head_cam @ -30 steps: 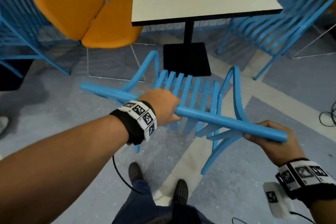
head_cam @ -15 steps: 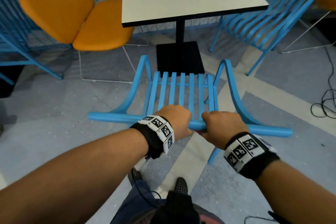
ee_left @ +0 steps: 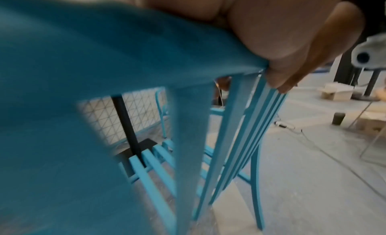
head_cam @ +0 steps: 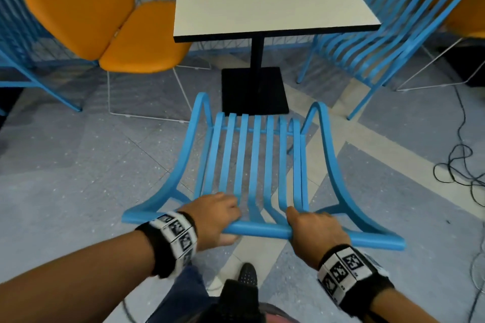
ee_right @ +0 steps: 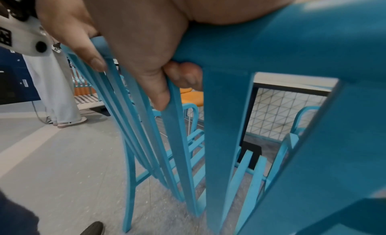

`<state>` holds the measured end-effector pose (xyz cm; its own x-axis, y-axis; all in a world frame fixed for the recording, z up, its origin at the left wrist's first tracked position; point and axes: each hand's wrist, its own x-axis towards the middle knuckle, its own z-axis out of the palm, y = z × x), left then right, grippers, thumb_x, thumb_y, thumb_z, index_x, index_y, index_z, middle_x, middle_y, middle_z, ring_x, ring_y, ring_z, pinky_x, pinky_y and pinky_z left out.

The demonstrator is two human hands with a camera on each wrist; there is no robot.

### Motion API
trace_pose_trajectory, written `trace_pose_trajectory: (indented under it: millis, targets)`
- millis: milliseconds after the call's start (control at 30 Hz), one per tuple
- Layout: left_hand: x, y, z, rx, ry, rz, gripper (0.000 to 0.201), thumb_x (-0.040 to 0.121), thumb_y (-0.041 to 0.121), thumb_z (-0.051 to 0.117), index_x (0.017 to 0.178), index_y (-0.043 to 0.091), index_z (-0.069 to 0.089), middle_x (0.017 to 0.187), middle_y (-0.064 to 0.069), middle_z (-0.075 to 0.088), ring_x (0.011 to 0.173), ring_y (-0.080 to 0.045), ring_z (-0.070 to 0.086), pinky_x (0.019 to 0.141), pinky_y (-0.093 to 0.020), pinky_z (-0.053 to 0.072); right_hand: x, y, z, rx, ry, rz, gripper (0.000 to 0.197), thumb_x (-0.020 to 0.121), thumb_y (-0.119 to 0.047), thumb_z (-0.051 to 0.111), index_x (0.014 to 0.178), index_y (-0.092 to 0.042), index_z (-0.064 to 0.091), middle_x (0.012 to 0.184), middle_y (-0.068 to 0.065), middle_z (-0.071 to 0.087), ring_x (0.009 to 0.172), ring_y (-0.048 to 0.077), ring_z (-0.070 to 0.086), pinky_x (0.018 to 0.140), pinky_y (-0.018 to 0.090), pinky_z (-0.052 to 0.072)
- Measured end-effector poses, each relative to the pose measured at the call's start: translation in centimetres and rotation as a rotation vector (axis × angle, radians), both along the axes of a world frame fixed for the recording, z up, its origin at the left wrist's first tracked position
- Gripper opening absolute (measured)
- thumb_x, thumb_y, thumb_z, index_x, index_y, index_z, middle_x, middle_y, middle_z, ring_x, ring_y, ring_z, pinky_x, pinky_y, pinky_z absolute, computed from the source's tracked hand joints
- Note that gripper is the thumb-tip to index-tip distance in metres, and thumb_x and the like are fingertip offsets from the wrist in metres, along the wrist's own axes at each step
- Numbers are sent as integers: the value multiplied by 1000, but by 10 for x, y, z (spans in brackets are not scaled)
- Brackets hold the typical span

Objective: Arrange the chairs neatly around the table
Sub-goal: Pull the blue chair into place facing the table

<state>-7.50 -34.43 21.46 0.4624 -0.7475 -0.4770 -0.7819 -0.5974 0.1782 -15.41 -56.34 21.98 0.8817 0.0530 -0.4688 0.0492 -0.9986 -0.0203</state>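
Observation:
A blue slatted chair stands square in front of me, its seat facing the white table. Both hands grip its top back rail. My left hand curls round the rail left of centre, my right hand right of centre. In the left wrist view my left hand wraps over the blue chair's rail. The right wrist view shows my right hand curled round the chair rail, thumb along a slat.
An orange padded chair sits left of the table, another blue slatted chair to its right. The table's black base lies just beyond the held chair. Cables trail on the floor at right. My shoe is below the rail.
The chair has swung from a skewed angle to square with the table. My right hand moved from the rail's right end to near its middle, then both hands spread slightly apart.

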Motion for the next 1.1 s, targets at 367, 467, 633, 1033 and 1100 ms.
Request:
trace_pose_trajectory:
  millis: [367, 467, 633, 1033, 1100]
  targets:
    - [19, 3, -5, 65, -156, 169, 48, 87, 57, 45, 113, 17, 54, 115, -5, 59, 104, -30, 60, 83, -40, 48, 32, -25, -10, -37, -49, 29, 18, 90, -35, 48, 103, -23, 45, 88, 2, 70, 80, 30, 67, 64, 34, 42]
    - [47, -17, -6, 77, -162, 207, 50, 86, 57, 46, 114, 17, 54, 113, -6, 60, 101, -32, 62, 83, -41, 48, 61, -40, -8, -72, -103, -2, 19, 90, -38, 48, 102, -24, 46, 85, 1, 68, 80, 29, 67, 64, 34, 39]
    - [93, -44, -8, 55, -191, 240, 50, 84, 59, 47, 106, 15, 59, 104, -8, 62, 93, -31, 62, 79, -41, 50, 110, -65, -12, -116, -135, -27, 21, 90, -43, 49, 91, -24, 42, 71, -4, 52, 64, 25, 53, 63, 32, 39]
    - [193, -96, -7, 85, -253, 306, 48, 81, 62, 47, 85, 16, 62, 79, -3, 57, 68, -23, 56, 60, -33, 47, 213, -119, -23, -130, -213, 16, 34, 86, -58, 49, 83, -25, 40, 68, -3, 58, 60, 23, 56, 57, 32, 46]
    - [202, -102, -8, 78, -265, 308, 49, 81, 62, 47, 85, 17, 62, 80, -4, 57, 68, -23, 55, 59, -33, 45, 223, -126, -24, -121, -207, 26, 36, 85, -61, 49, 85, -25, 41, 68, -3, 58, 61, 22, 57, 58, 33, 48]
